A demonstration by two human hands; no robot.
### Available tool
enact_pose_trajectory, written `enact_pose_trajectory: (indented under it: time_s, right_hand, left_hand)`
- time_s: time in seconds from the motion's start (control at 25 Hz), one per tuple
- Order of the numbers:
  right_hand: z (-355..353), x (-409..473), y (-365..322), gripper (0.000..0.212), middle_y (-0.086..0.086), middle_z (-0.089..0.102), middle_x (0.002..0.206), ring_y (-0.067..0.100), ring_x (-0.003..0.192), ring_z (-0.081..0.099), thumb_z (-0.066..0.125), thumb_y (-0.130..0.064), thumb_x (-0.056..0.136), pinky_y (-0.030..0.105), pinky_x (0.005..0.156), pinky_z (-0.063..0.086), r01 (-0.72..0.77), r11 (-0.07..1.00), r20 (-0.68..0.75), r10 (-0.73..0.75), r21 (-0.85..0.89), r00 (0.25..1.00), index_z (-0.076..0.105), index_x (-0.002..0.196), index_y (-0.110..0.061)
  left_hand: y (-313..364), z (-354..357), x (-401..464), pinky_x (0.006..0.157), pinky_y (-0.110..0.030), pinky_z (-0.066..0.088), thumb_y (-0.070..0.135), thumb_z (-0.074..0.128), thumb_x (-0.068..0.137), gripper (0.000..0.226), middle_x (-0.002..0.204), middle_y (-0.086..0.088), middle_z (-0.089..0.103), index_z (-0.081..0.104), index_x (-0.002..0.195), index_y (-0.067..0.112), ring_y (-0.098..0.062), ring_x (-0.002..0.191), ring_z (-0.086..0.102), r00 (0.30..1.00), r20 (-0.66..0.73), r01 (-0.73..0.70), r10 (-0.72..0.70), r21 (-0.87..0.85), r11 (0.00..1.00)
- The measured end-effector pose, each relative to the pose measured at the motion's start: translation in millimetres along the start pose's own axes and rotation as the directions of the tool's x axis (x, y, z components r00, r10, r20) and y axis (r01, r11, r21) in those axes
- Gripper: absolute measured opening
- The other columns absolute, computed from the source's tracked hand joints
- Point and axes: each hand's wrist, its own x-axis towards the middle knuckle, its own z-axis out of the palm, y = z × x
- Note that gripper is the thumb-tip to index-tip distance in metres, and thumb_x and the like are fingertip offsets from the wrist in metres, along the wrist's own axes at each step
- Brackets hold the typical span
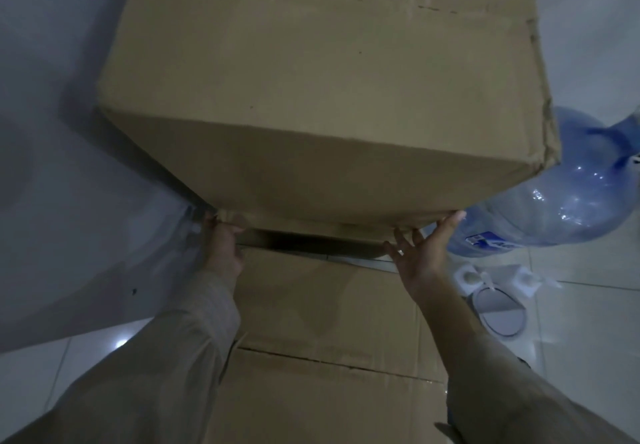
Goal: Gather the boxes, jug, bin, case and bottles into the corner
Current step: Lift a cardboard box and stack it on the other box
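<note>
The large cardboard box (322, 97) filled most of the view, and its far end ran off the top edge, so its full length could not be seen. It was tilted, its near bottom edge lifted clear of the flattened cardboard (329, 357) lying on the floor beneath, with a dark gap between the two. What lay behind or under the box was hidden. The room was dim, and detail on the box faces was hard to make out.

To the right, just beside the box's near corner, lay the blue water jug (554, 201), partly covered by the box and cut off at the right edge; its label showed only in part. The tiled floor (588, 357) on that side was open apart from small white items near the jug, too blurred to name. On the left a pale wall surface (52, 131) stood close along the box's side, leaving little room there.

The left hand (223, 246) held the box's near bottom left corner, its grip closed around the edge with the fingertips hidden underneath. The right hand (420, 253) pressed against the near bottom right corner, its grip spread open, fingers splayed flat on the cardboard.
</note>
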Motion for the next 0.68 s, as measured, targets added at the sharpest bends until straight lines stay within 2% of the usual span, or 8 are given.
enact_pose_trajectory:
  time_s: [0.08, 0.16, 0.24, 0.36, 0.44, 0.56, 0.68]
  right_hand:
    - [1.8, -0.2, 1.8, 0.074, 0.007, 0.017, 0.157, 0.030, 0.139, 0.030, 0.019, -0.075, 0.080, 0.050, 0.111, 0.028, 0.001, 1.000, -0.013, -0.001, 0.014, 1.000, 0.004, 0.144, -0.042]
    - [1.8, -0.1, 3.6, 0.074, 0.007, 0.018, 0.157, 0.029, 0.139, 0.031, 0.019, -0.075, 0.080, 0.048, 0.110, 0.028, 0.008, 1.000, -0.015, -0.008, -0.003, 1.000, 0.005, 0.144, -0.042]
    - [1.8, -0.7, 8.6, 0.071, 0.003, 0.018, 0.157, 0.026, 0.140, 0.030, 0.019, -0.073, 0.082, 0.047, 0.112, 0.027, 0.033, 0.999, -0.033, -0.034, -0.029, 0.999, 0.007, 0.144, -0.041]
    - [4.0, -0.1, 23.9, 0.066, -0.002, 0.019, 0.156, 0.026, 0.141, 0.025, 0.021, -0.069, 0.086, 0.043, 0.109, 0.028, 0.007, 0.994, -0.140, -0.022, -0.111, 0.990, 0.009, 0.145, -0.040]
    - [8.5, 4.5, 30.2, 0.069, 0.002, 0.020, 0.155, 0.032, 0.139, 0.028, 0.027, -0.068, 0.086, 0.046, 0.110, 0.030, -0.097, 0.995, -0.198, 0.095, -0.005, 0.976, 0.013, 0.145, -0.035]
    - [17.2, 13.4, 29.4, 0.070, 0.006, 0.039, 0.147, 0.029, 0.128, 0.045, 0.026, -0.070, 0.085, 0.045, 0.109, 0.035, -0.110, 0.979, -0.075, 0.124, 0.169, 0.989, 0.031, 0.142, -0.029]
    - [13.3, 18.4, 25.1, 0.070, 0.011, 0.042, 0.144, 0.029, 0.120, 0.051, 0.025, -0.071, 0.084, 0.045, 0.110, 0.032, -0.082, 0.983, -0.054, 0.092, 0.162, 0.994, 0.031, 0.140, -0.029]
  left_hand:
    - [0.8, 0.2, 0.7, 0.037, -0.010, 0.034, -0.015, 0.032, 0.081, 0.044, 0.055, 0.009, 0.053, 0.040, 0.101, 0.024, 0.000, 0.046, 0.047, 0.999, 0.020, -0.047, 0.048, -0.037, 0.998]
    - [4.0, -1.0, 2.1, 0.045, -0.009, 0.040, -0.019, 0.030, 0.079, 0.052, 0.076, 0.005, 0.052, 0.041, 0.110, 0.022, -0.004, 0.063, 0.049, 0.991, 0.058, -0.120, 0.122, -0.048, 0.992]
    - [5.0, -4.3, 3.2, 0.055, -0.012, 0.043, -0.023, 0.028, 0.077, 0.062, 0.094, 0.001, 0.054, 0.043, 0.122, 0.018, -0.006, 0.073, 0.051, 0.975, 0.111, -0.192, 0.194, -0.034, 0.981]
    - [4.0, -9.5, 5.9, 0.073, -0.017, 0.040, -0.024, 0.028, 0.077, 0.071, 0.116, -0.004, 0.049, 0.038, 0.137, 0.011, -0.008, 0.084, 0.051, 0.962, 0.180, -0.209, 0.207, -0.012, 0.978]
    - [4.5, -8.9, 6.9, 0.068, -0.015, 0.041, -0.024, 0.030, 0.078, 0.065, 0.109, -0.004, 0.052, 0.043, 0.131, 0.012, -0.008, 0.081, 0.051, 0.963, 0.188, -0.201, 0.196, 0.007, 0.980]
    - [9.9, -2.8, 11.4, 0.058, -0.010, 0.045, -0.020, 0.033, 0.081, 0.047, 0.091, 0.001, 0.053, 0.044, 0.111, 0.014, -0.008, 0.076, 0.051, 0.973, 0.173, -0.151, 0.154, -0.029, 0.988]
    - [15.5, 5.7, 18.1, 0.077, -0.018, 0.046, -0.017, 0.034, 0.084, 0.036, 0.089, 0.002, 0.054, 0.053, 0.092, 0.013, -0.008, 0.080, 0.052, 0.981, 0.178, -0.060, 0.073, -0.075, 0.995]
